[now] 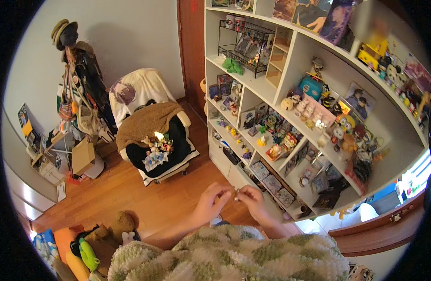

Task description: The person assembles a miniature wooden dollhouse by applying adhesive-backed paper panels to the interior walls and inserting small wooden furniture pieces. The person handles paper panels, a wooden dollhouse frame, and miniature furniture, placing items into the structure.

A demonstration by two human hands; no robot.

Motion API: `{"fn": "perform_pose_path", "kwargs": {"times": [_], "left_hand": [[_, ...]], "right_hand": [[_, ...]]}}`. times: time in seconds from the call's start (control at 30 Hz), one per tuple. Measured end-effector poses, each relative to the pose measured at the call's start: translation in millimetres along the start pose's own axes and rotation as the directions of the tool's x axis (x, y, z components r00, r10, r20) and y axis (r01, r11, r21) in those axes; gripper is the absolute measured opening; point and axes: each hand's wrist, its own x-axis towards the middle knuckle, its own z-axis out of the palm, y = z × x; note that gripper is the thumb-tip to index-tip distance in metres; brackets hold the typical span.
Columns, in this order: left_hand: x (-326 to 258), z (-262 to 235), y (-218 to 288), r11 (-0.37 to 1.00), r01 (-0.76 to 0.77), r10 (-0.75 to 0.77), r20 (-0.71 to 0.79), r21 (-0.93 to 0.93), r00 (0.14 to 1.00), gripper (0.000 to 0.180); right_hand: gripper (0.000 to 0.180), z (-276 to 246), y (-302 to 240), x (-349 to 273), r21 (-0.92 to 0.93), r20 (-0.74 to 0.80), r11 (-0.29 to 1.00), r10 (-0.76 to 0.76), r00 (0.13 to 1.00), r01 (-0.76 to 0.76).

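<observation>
My left hand [211,202] and my right hand [254,203] meet in front of my body, above the wooden floor. Between their fingertips is a tiny shiny item [236,196], too small to name. The right fingers pinch it; the left thumb and index finger close together right beside it, and whatever they grip does not show clearly. Nearest to the right hand stands the white shelf unit [267,90], filled with figurines, plush toys and framed pictures.
A chair draped with a brown blanket [147,122] holds a small pile of figures [158,152]. Behind it stands a coat rack with bags [82,89]; an open cardboard box [83,158] is below. Plush toys [88,255] lie at lower left. A brown door [193,51] is beyond.
</observation>
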Motion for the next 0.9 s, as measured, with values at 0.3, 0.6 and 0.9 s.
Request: {"fn": "perform_pose_path", "kwargs": {"times": [0.3,0.6,0.9], "left_hand": [[215,-29,-48,0.982,-0.068,0.058,-0.063,-0.174,0.996,0.018],[460,55,-52,0.888,-0.429,0.416,-0.109,-0.165,0.903,0.035],[536,84,-69,0.825,-0.552,0.537,-0.138,-0.123,0.832,0.038]], "right_hand": [[0.010,-30,-16,126,0.164,-0.306,0.972,-0.115,0.945,0.171],[0.007,-25,-12,139,0.035,-0.703,0.983,-0.104,0.704,0.180],[0.008,50,-8,196,0.048,-0.900,0.967,-0.067,0.431,0.250]]}}
